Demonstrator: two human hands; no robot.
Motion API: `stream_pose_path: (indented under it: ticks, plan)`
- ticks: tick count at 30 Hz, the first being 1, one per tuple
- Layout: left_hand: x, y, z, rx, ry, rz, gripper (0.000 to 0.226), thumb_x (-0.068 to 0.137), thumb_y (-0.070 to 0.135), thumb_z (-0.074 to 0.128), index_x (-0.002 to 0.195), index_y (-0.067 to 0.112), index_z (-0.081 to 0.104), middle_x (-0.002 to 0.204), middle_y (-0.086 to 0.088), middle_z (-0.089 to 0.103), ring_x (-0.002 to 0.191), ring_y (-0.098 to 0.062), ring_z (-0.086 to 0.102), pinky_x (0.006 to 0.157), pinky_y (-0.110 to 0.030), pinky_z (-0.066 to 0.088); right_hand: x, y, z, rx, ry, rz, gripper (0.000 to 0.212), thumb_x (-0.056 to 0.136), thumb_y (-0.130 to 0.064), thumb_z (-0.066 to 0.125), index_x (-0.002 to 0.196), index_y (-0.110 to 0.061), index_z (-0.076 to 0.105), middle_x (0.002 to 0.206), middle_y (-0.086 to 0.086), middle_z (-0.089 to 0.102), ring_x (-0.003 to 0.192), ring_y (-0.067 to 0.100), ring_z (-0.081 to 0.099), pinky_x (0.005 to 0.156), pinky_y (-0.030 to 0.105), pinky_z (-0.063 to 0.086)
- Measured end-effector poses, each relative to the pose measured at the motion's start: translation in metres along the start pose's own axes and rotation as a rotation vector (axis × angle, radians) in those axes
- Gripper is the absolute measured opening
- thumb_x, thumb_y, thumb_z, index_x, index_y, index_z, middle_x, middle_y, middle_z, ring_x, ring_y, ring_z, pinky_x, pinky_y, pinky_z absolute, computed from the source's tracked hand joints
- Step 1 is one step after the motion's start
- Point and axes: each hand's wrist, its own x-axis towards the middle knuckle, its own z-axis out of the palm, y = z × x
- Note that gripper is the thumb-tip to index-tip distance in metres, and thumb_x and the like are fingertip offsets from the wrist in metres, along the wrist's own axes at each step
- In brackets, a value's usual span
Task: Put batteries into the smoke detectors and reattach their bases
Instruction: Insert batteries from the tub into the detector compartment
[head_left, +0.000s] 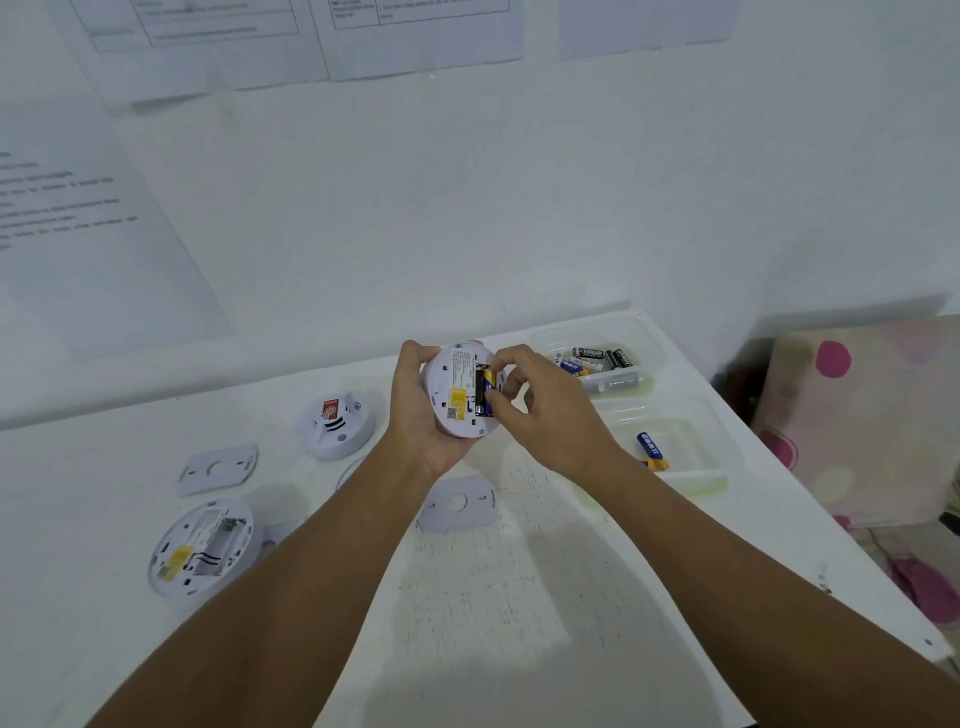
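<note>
Battery going into round detector

Head view: round white plastic smoke detector (457, 389), back side up w/ yellow sticker, cupped in left hand (418, 415), fingers curled round its rim. Right hand (540, 405) pinches blue-yellow battery (485, 395) at the open slot, fingertips nearly closed. On white worktop (493, 597): 2nd open detector (200, 545), flat base plates (457, 503), clear tub of batteries (597, 358).

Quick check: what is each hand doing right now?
Left hand: closed around the smoke detector.
Right hand: fingertips pinching the battery in its slot.
</note>
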Motion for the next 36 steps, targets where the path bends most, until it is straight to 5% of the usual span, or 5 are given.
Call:
stream_pose_path:
  ticks: [13, 18, 22, 27, 36]
  plan:
    - [-0.011, 0.011, -0.007, -0.029, 0.002, 0.016, 0.039, 0.080, 0.041, 0.055, 0.102, 0.013, 0.070, 0.101, -0.011, 0.064, 0.113, -0.028, 0.050, 0.089, -0.037, 0.045, 0.005, -0.010, 0.013, 0.011, -0.002, -0.019, 0.022, 0.097, -0.022, 0.065, 0.116, -0.026, 0.057, 0.082, -0.010, 0.058, 0.070, -0.008, 0.051, 0.064, 0.019, 0.034]
    - [-0.015, 0.016, -0.008, 0.000, 0.025, 0.013, 0.039, 0.083, 0.041, 0.052, 0.102, 0.012, 0.071, 0.105, -0.011, 0.065, 0.114, -0.027, 0.053, 0.106, -0.036, 0.038, 0.000, -0.014, 0.020, 0.007, 0.036, -0.032, 0.033, 0.098, -0.020, 0.064, 0.130, -0.021, 0.059, 0.087, -0.007, 0.060, 0.071, -0.010, 0.051, 0.064, 0.011, 0.031]
    - [-0.017, 0.018, -0.010, 0.002, 0.016, 0.021, 0.038, 0.085, 0.041, 0.050, 0.096, 0.012, 0.072, 0.094, -0.010, 0.066, 0.091, -0.025, 0.060, 0.086, -0.036, 0.045, 0.000, -0.016, 0.023, -0.003, 0.052, -0.044, 0.024, 0.096, -0.018, 0.066, 0.120, -0.019, 0.064, 0.090, -0.007, 0.062, 0.073, -0.009, 0.049, 0.065, 0.010, 0.031]
    - [-0.017, 0.017, -0.013, -0.014, 0.013, 0.019, 0.038, 0.079, 0.039, 0.055, 0.099, 0.012, 0.072, 0.101, -0.011, 0.065, 0.109, -0.027, 0.053, 0.090, -0.037, 0.043, 0.002, -0.018, 0.023, 0.025, 0.087, -0.047, 0.015, 0.094, -0.018, 0.068, 0.108, -0.018, 0.063, 0.092, -0.007, 0.061, 0.071, -0.005, 0.047, 0.063, 0.013, 0.030]
    - [-0.020, 0.020, -0.012, 0.038, -0.001, 0.010, 0.037, 0.080, 0.040, 0.055, 0.100, 0.014, 0.070, 0.102, -0.009, 0.064, 0.101, -0.024, 0.051, 0.088, -0.037, 0.043, 0.002, -0.026, 0.031, 0.177, 0.123, 0.047, 0.018, 0.095, -0.019, 0.067, 0.104, -0.020, 0.053, 0.097, -0.004, 0.062, 0.083, 0.016, 0.062, 0.070, 0.027, 0.050]
